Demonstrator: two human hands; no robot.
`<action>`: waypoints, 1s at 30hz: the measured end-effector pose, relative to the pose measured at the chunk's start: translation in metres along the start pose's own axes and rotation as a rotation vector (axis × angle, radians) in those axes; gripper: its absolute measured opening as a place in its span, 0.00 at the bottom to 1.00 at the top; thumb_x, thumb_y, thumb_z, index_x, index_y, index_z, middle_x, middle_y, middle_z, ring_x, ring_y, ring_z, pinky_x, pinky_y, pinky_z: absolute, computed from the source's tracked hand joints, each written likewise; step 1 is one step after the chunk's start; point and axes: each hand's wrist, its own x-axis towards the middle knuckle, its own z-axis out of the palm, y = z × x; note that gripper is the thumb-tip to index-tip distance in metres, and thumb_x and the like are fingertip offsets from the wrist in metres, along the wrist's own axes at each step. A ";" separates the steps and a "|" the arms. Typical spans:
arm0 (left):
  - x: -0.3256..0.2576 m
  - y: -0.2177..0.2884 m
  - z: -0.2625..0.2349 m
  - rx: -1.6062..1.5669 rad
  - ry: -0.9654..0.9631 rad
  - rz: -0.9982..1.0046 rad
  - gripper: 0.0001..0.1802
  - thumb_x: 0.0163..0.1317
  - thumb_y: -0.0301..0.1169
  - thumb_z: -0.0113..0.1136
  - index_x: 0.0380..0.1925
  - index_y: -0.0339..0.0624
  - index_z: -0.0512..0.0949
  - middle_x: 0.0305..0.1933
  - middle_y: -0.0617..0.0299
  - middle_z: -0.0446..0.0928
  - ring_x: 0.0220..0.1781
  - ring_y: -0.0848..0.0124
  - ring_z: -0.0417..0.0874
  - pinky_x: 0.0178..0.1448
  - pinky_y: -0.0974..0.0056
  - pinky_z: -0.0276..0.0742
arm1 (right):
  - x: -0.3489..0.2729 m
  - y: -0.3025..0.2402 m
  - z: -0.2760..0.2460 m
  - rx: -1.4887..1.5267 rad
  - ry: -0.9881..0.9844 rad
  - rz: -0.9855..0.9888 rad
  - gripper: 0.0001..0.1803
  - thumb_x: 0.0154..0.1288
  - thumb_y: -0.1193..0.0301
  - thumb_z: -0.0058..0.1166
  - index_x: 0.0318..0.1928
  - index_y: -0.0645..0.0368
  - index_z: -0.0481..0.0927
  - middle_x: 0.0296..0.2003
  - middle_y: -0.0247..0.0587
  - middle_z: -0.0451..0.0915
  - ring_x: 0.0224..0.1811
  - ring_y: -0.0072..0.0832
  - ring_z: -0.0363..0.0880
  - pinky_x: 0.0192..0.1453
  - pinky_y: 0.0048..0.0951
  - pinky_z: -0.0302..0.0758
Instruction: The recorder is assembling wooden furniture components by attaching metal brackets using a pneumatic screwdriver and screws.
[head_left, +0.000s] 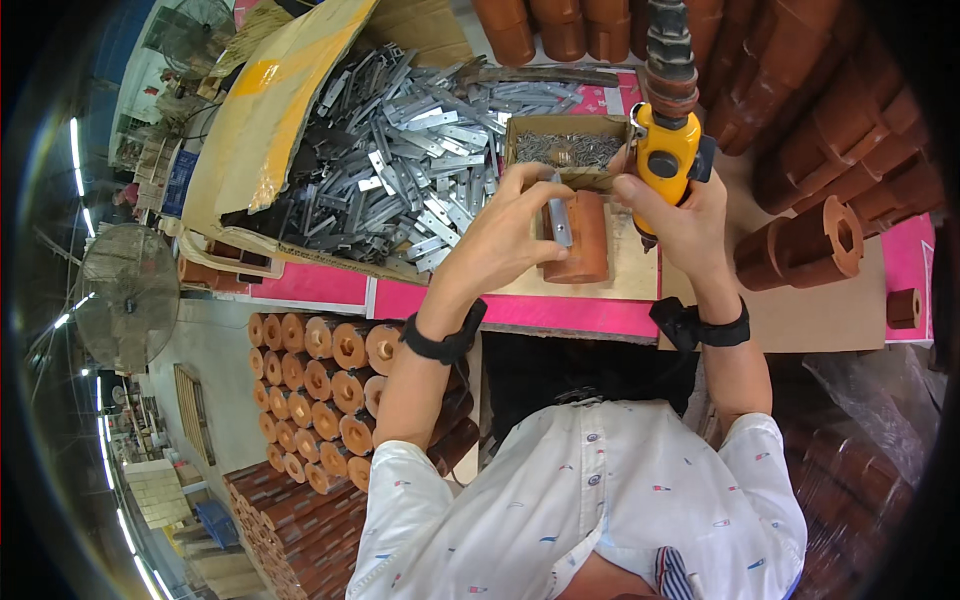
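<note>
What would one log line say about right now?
Left hand: holding metal strip at reddish-brown cylinder | Right hand: gripping yellow power driver | Nearby: boxed small fasteners, metal-strip heap

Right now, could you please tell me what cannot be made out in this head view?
In the head view:
Right hand: some fingers, hidden behind the yellow power tool.
Metal strip at the left hand: underside, turned away.
Large cardboard box: floor, hidden by piled metal pieces.
Small cardboard box: contents, too small to identify.
Brown cylinders at top: far ends, cut off by upper edge.
</note>
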 end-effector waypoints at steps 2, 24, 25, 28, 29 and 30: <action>0.010 -0.004 0.001 -0.014 -0.039 -0.007 0.33 0.42 0.26 0.72 0.53 0.40 0.74 0.63 0.50 0.62 0.63 0.55 0.69 0.63 0.58 0.70 | -0.001 -0.001 0.000 -0.007 -0.017 0.009 0.15 0.58 0.74 0.65 0.44 0.64 0.76 0.37 0.35 0.81 0.38 0.19 0.77 0.44 0.22 0.75; 0.034 -0.034 0.026 -0.695 0.113 -0.166 0.22 0.55 0.19 0.60 0.53 0.36 0.75 0.40 0.63 0.80 0.42 0.77 0.80 0.51 0.70 0.74 | -0.005 -0.013 0.010 -0.030 -0.002 0.063 0.17 0.57 0.73 0.65 0.44 0.64 0.76 0.37 0.34 0.80 0.38 0.19 0.77 0.45 0.22 0.74; 0.034 -0.034 0.027 -0.700 0.115 -0.169 0.22 0.55 0.19 0.59 0.52 0.36 0.75 0.40 0.63 0.80 0.42 0.77 0.79 0.50 0.71 0.74 | -0.005 -0.013 0.011 -0.010 -0.005 0.062 0.17 0.57 0.73 0.65 0.45 0.64 0.76 0.37 0.34 0.80 0.39 0.19 0.77 0.45 0.22 0.74; 0.037 -0.038 0.030 -0.844 0.126 -0.148 0.20 0.54 0.18 0.59 0.50 0.35 0.76 0.39 0.64 0.80 0.41 0.78 0.79 0.49 0.72 0.73 | -0.005 -0.011 0.009 -0.086 0.007 0.016 0.15 0.60 0.73 0.61 0.45 0.65 0.74 0.35 0.36 0.81 0.35 0.20 0.80 0.42 0.23 0.78; 0.037 -0.038 0.029 -0.846 0.126 -0.150 0.20 0.54 0.18 0.59 0.50 0.35 0.76 0.39 0.64 0.80 0.41 0.78 0.79 0.49 0.72 0.73 | -0.005 -0.011 0.010 -0.087 0.006 0.019 0.15 0.60 0.73 0.61 0.45 0.65 0.74 0.35 0.36 0.81 0.35 0.20 0.80 0.42 0.23 0.78; 0.038 -0.039 0.028 -0.855 0.130 -0.173 0.19 0.54 0.18 0.59 0.49 0.35 0.76 0.38 0.64 0.80 0.40 0.79 0.78 0.48 0.72 0.73 | -0.004 -0.011 0.010 -0.094 0.002 0.011 0.15 0.60 0.73 0.61 0.45 0.65 0.74 0.35 0.37 0.81 0.35 0.20 0.80 0.42 0.23 0.78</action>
